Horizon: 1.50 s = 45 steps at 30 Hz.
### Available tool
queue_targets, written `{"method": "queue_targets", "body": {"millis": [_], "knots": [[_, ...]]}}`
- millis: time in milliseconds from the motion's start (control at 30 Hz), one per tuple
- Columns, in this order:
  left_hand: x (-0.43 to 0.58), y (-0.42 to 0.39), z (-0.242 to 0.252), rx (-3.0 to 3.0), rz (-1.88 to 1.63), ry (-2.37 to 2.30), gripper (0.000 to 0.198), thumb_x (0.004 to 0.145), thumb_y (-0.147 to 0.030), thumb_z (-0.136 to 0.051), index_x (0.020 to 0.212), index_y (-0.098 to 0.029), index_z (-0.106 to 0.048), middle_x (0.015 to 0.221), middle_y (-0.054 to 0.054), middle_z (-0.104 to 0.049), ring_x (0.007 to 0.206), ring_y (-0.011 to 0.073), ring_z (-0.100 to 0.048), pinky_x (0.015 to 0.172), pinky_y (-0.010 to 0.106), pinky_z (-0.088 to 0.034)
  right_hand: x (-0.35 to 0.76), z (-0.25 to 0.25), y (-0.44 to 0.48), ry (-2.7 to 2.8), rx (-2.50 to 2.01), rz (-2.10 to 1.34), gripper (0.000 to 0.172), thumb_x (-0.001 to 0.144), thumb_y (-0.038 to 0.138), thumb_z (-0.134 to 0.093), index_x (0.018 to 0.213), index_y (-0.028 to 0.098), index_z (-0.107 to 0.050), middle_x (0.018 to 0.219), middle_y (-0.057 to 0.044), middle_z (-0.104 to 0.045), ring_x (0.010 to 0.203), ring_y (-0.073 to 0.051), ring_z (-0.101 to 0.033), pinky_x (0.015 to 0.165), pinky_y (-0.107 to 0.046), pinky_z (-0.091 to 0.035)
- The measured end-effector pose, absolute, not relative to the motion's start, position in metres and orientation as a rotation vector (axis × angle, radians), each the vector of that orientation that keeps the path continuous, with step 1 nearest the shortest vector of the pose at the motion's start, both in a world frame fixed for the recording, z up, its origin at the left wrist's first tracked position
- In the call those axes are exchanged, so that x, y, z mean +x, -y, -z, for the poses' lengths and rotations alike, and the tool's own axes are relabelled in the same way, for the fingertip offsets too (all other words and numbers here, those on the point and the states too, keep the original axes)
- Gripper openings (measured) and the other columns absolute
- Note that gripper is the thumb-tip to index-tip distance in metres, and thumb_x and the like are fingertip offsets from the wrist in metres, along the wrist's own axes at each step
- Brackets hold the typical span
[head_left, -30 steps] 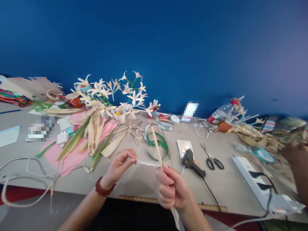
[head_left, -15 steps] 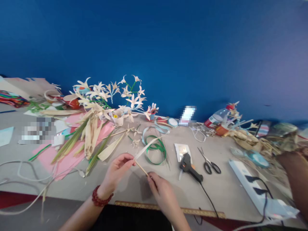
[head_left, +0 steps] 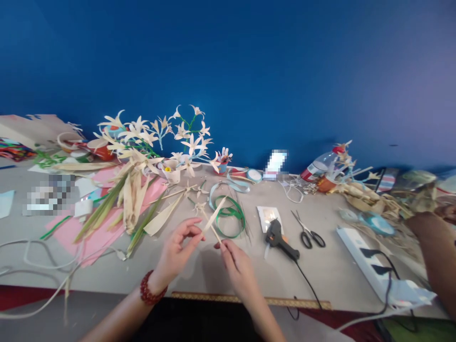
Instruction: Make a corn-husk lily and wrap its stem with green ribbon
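Note:
My left hand [head_left: 181, 249], with a red bead bracelet [head_left: 151, 287] at its wrist, pinches the lower end of a pale strip of husk [head_left: 214, 216]. Between thumb and fingers of my right hand [head_left: 238, 266] is a thin pale stick [head_left: 215, 234], its far end pointing up and away. Strip and stick cross in the view just beyond my fingertips; whether they touch I cannot tell. Behind them lies a roll of green tape [head_left: 231, 232], a light blue ribbon [head_left: 213, 190] beside it. A black glue gun [head_left: 281, 240] rests right of my right hand.
Scissors [head_left: 307, 232] and a white power strip [head_left: 366, 266] lie to the right. Another person's arm [head_left: 427, 242] reaches in there. Pale husk flowers [head_left: 192, 142] stand at the back. Dried husks [head_left: 133, 204] cover pink paper [head_left: 64, 232] at left. A ruler [head_left: 249, 299] lines the front edge.
The stick's far end has swung upward, away from my left fingers. The husk strip now points more steeply up. My right hand has risen slightly, and the view has shifted a little.

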<state>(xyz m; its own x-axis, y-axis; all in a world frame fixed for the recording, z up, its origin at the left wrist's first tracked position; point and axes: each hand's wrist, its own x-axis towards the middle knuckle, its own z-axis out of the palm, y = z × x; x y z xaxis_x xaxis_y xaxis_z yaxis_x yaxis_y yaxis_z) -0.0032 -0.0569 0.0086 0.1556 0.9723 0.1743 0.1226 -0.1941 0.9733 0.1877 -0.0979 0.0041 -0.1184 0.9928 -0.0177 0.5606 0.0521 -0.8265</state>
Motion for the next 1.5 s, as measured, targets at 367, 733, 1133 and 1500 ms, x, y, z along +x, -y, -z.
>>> {"method": "queue_targets", "body": {"millis": [367,733,1133,1500], "knots": [[-0.003,0.067,-0.017,1.691,-1.106,-1.107,0.042,0.088,-0.032,-0.061,0.127,-0.020,-0.053,0.079,0.002,-0.071,0.083,0.0225,-0.068,0.091,0.041,-0.050,0.174,-0.026,0.083,1.898,-1.461,-1.023,0.047,0.101,0.046,-0.029,0.070,0.020,-0.051,0.063,0.001,-0.054,0.061,-0.014,-0.054,0.060,-0.022,-0.034],[-0.005,0.067,-0.020,1.744,-1.132,-1.078,0.032,0.088,-0.030,-0.060,0.118,-0.020,-0.061,0.087,0.005,-0.068,0.084,0.0218,-0.066,0.087,0.041,-0.053,0.175,-0.033,0.081,1.936,-1.409,-1.060,0.047,0.100,0.046,-0.031,0.064,0.019,-0.046,0.059,0.002,-0.048,0.056,-0.012,-0.048,0.057,-0.023,-0.030],[-0.007,0.065,-0.021,1.561,-1.133,-0.754,0.054,0.090,-0.022,-0.056,0.141,-0.020,-0.040,0.080,0.002,-0.060,0.081,0.0191,-0.059,0.083,0.040,-0.050,0.171,-0.027,0.075,1.363,-1.110,-1.819,0.058,0.086,0.067,-0.048,0.053,0.020,-0.038,0.047,0.008,-0.029,0.045,-0.007,-0.024,0.044,-0.023,-0.018],[-0.019,0.062,-0.018,1.578,-1.138,-0.663,0.082,0.088,-0.014,-0.059,0.153,-0.024,-0.011,0.080,0.002,-0.063,0.086,0.0203,-0.059,0.088,0.040,-0.047,0.175,-0.042,0.079,0.934,-0.742,-2.332,0.054,0.089,0.055,-0.053,0.053,0.021,-0.032,0.043,0.012,-0.021,0.037,-0.003,-0.011,0.034,-0.018,-0.005]]}}
